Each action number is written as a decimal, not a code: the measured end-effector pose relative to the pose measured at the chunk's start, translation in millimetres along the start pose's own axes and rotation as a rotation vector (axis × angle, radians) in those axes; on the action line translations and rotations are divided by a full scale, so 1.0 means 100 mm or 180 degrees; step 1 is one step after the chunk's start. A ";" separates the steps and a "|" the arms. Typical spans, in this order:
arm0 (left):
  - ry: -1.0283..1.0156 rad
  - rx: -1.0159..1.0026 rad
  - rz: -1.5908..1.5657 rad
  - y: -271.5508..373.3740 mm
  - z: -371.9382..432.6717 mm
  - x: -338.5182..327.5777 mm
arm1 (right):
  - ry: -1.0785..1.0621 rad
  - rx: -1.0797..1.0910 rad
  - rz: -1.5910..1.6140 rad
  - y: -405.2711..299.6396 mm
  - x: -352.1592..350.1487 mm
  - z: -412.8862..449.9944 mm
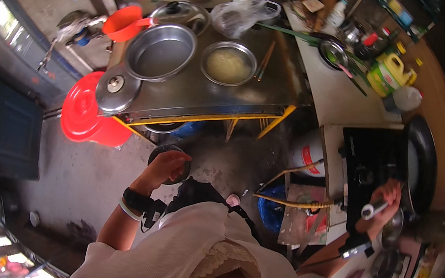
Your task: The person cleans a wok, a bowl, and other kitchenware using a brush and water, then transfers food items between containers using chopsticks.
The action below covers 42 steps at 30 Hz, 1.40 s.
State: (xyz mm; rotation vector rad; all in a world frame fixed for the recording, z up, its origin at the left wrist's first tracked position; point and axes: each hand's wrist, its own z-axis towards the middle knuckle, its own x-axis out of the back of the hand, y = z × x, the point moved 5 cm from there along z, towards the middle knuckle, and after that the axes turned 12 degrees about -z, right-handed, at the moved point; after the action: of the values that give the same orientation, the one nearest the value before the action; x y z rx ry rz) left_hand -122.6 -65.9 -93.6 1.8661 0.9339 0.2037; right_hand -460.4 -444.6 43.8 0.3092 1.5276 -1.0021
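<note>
On the right, my right hand (389, 198) is closed around a handle (374, 210) with a pale rounded end. A black wok (421, 163) tilts beside this hand; the fingers hide whether the handle joins it. Below them is the black cooktop (366, 152). My left hand (167, 167), fingers curled, hangs over the floor before my body. Directly behind it shows a dark round thing (156, 156), perhaps a lid; I cannot tell whether the hand grips it.
The metal-topped table (229, 100) bears a large steel basin (159, 53), a bowl of pale yellow mixture (229, 66), chopsticks (265, 62) and a steel lid (118, 88). A red lidded bucket (85, 111) stands left. Oil bottles (388, 74) line the counter. A gas cylinder (310, 156) stands underneath.
</note>
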 end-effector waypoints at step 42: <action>0.2114 0.0671 -0.0019 -2.45 -3.31 1.85 | -0.0513 -0.3680 -0.0056 3.04 -0.54 -2.69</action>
State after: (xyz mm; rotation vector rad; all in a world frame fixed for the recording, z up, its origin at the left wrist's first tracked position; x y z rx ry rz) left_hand -291.8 343.1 -184.1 2.0220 1.4492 0.7807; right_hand -418.2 -50.0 -57.5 -0.5860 1.7044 -0.0372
